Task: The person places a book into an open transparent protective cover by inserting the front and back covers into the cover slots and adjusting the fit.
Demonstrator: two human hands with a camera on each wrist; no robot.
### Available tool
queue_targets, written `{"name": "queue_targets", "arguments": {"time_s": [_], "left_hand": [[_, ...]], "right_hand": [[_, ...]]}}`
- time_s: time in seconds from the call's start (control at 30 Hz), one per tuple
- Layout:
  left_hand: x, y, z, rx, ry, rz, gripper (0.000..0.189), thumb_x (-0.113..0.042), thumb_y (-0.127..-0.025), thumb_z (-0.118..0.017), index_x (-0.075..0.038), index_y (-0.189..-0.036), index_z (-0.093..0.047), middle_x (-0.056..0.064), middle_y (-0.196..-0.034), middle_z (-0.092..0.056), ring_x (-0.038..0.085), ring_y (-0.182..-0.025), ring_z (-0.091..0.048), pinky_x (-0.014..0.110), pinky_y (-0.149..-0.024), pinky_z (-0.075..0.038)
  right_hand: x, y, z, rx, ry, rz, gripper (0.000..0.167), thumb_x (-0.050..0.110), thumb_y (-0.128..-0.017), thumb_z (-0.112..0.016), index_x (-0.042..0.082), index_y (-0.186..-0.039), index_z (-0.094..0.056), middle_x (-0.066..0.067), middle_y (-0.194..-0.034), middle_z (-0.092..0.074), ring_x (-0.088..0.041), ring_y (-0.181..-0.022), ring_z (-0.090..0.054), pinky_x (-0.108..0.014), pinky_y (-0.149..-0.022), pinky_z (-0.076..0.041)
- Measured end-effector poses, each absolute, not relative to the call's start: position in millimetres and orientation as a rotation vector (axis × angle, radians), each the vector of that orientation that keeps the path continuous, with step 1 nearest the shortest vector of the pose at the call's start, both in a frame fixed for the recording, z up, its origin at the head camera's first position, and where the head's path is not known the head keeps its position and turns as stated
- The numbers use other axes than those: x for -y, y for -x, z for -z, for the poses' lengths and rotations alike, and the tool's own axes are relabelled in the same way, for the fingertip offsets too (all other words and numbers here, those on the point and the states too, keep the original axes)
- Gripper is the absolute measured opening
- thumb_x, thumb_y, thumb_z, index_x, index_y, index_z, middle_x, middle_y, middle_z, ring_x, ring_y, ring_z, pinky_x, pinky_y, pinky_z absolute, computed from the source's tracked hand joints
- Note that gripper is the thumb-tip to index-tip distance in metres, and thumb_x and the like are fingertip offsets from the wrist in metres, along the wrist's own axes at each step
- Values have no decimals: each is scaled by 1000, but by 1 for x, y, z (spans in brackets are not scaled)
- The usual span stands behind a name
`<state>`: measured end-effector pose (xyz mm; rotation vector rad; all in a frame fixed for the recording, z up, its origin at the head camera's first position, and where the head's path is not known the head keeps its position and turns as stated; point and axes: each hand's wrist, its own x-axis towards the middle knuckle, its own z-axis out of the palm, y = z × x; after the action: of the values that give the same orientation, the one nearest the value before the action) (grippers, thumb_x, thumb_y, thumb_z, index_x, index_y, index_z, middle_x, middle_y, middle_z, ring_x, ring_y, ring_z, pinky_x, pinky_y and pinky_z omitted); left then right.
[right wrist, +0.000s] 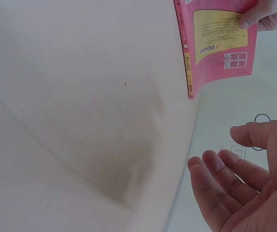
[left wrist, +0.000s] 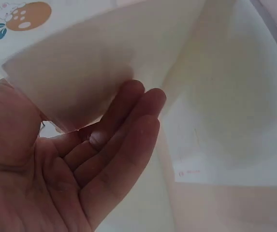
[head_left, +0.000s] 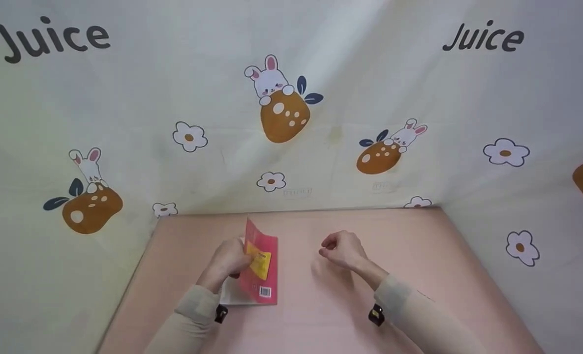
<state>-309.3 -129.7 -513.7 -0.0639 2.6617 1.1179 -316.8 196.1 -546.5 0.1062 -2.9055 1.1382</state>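
Note:
A pink book with a yellow panel on its cover stands partly opened on the table, left of centre. My left hand pinches its raised cover, thumb on the pink outside and fingers behind. In the left wrist view the pale inner side of the cover rises above the curled fingers, and a whitish page shows to the right. To the right of the book, my right hand hovers over the table with loosely bent fingers and nothing in them. The right wrist view shows the book's spine near the table.
A pale pink tabletop lies under both hands. Cream cloth walls printed with rabbits, fruit, flowers and "Juice" enclose it at the back and on both sides. Both wrists carry small black devices.

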Motion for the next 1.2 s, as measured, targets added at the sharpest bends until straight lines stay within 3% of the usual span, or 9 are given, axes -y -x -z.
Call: {"name": "queue_targets", "arguments": {"time_s": [0.23,0.47,0.73,1.07,1.2], "left_hand": [[145,305,524,-2689,98,-1146,35,-6,-100,-77,5,-131,-68,18,-111,-79,25,-90,-79,39,-76,-69],[153,298,538,-2675,226,-1207,42,-14,-99,-82,-1,-136,-67,13,-118,-78,26,-98,-79,55,-98,-69],[158,298,552,-2785,274,-1019,47,-28,-95,-87,-3,-130,-69,14,-114,-77,27,-93,-75,53,-93,-69],[151,303,561,-2879,267,-775,41,-27,-96,-87,0,-123,-71,14,-104,-72,28,-89,-69,44,-79,-64],[143,307,564,-2986,199,-638,43,-20,-97,-85,6,-127,-70,19,-108,-70,31,-93,-66,52,-89,-66]], "right_hand": [[-194,314,547,2901,-123,-1102,12,19,-96,-86,10,-104,-87,-2,-99,-83,-15,-92,-72,-38,-86,-61],[-194,315,549,2915,-121,-1099,12,19,-96,-86,10,-105,-87,-1,-97,-83,-14,-89,-71,-36,-84,-60],[-195,315,552,2930,-110,-1098,12,18,-95,-87,10,-104,-86,-2,-95,-82,-14,-86,-69,-35,-81,-58],[-197,313,556,2950,-116,-1054,17,19,-95,-87,8,-107,-86,-3,-98,-83,-15,-89,-71,-39,-85,-61],[-197,312,557,2951,-110,-1059,16,20,-95,-87,8,-106,-86,-3,-98,-82,-16,-91,-72,-41,-87,-61]]}}
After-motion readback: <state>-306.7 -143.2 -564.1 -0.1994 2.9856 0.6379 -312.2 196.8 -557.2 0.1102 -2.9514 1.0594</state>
